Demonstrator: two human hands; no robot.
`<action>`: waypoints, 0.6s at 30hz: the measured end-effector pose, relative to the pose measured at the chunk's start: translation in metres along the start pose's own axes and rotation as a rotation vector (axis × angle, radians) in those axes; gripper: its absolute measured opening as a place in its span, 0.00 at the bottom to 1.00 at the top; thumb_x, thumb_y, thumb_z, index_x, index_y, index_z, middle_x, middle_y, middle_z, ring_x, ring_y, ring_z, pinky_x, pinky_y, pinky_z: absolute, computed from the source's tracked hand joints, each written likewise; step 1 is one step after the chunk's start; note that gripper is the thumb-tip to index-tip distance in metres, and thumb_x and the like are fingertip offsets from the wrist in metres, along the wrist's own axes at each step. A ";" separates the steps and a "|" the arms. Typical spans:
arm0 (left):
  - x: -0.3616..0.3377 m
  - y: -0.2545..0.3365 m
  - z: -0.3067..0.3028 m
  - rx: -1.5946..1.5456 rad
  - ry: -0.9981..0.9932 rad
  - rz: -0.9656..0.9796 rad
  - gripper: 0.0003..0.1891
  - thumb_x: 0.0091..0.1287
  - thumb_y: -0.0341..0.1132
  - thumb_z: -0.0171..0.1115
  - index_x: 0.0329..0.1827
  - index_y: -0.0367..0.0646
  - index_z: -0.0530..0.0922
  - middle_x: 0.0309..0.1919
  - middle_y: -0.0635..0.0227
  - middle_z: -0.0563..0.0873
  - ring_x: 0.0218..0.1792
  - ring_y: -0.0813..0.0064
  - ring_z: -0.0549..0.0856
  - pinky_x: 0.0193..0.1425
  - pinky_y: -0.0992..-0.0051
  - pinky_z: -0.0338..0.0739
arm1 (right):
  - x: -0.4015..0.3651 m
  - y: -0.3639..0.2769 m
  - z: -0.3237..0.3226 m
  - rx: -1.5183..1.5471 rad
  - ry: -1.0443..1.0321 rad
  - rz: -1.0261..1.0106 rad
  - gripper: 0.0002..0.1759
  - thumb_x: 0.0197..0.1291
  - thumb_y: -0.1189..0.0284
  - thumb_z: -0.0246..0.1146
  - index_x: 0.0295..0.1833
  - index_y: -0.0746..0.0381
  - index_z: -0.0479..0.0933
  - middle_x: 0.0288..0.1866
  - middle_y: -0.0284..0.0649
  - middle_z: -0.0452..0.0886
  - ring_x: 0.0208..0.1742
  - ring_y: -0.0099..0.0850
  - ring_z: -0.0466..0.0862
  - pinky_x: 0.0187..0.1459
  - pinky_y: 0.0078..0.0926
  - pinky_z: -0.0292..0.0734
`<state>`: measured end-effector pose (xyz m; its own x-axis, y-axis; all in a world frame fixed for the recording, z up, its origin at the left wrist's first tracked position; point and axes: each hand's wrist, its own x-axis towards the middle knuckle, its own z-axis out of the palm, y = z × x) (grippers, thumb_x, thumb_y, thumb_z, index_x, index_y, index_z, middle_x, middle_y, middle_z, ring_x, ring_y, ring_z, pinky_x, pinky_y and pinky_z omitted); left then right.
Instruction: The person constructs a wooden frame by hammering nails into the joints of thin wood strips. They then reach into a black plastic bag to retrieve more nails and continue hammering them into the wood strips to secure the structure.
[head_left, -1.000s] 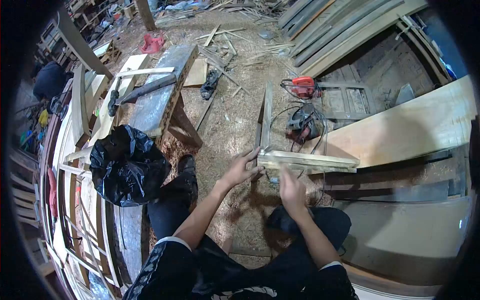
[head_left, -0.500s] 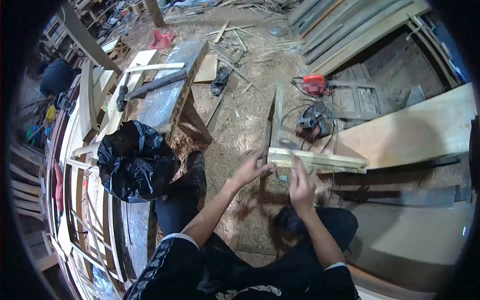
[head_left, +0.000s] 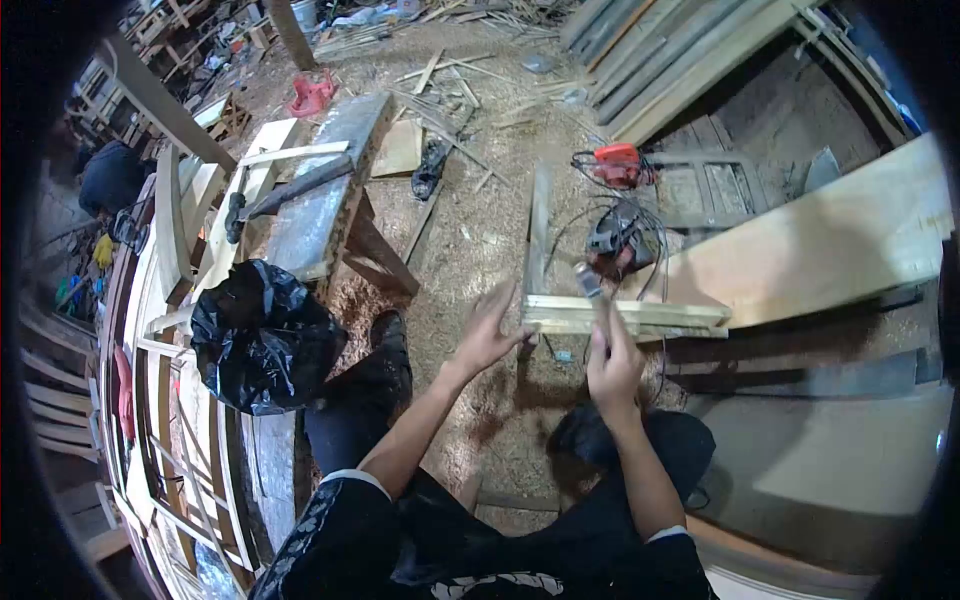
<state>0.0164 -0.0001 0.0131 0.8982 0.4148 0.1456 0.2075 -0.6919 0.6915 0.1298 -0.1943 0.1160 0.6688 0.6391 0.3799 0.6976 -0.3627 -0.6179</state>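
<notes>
Head: L hand (head_left: 488,335) spread at 1 frame (head_left: 640,314) — R hand (head_left: 613,365) clenches 1 hammer (head_left: 586,281).

L hand (head_left: 490,335) lay flat, palm down, fingers spread, arm stretched fwd. R hand (head_left: 612,365) was curled in a fist, thumb side up, near L; both forearms bare.

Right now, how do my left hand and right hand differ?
The left hand is open, fingers spread against the corner of the wooden frame; the right hand is shut around a hammer. The left hand touches the frame; the right hand hangs near it, hammer head above the rail. Both are bare.
</notes>
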 end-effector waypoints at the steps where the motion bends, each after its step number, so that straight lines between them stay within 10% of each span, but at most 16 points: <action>1: -0.004 0.003 0.002 -0.003 -0.021 0.003 0.48 0.67 0.55 0.69 0.83 0.42 0.54 0.78 0.48 0.64 0.79 0.48 0.62 0.81 0.50 0.57 | 0.001 0.003 -0.003 0.070 0.071 0.063 0.24 0.75 0.66 0.57 0.71 0.66 0.71 0.47 0.59 0.84 0.43 0.57 0.85 0.42 0.44 0.80; 11: -0.011 0.033 0.002 0.322 -0.166 0.213 0.41 0.75 0.57 0.54 0.83 0.42 0.55 0.83 0.59 0.56 0.83 0.63 0.53 0.85 0.58 0.41 | 0.008 0.045 -0.001 -0.343 -0.157 0.217 0.16 0.66 0.74 0.62 0.58 0.69 0.75 0.63 0.53 0.71 0.69 0.50 0.70 0.63 0.50 0.71; 18: -0.008 0.036 -0.003 0.316 -0.171 0.209 0.38 0.75 0.51 0.57 0.82 0.45 0.57 0.83 0.62 0.57 0.83 0.63 0.55 0.82 0.55 0.48 | 0.005 0.066 0.030 -0.430 -0.140 0.083 0.18 0.65 0.73 0.61 0.60 0.65 0.75 0.69 0.54 0.73 0.77 0.51 0.65 0.77 0.51 0.56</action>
<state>0.0150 -0.0266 0.0387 0.9795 0.1606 0.1215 0.0989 -0.9091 0.4046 0.1719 -0.1946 0.0566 0.7062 0.6708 0.2266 0.7064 -0.6462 -0.2888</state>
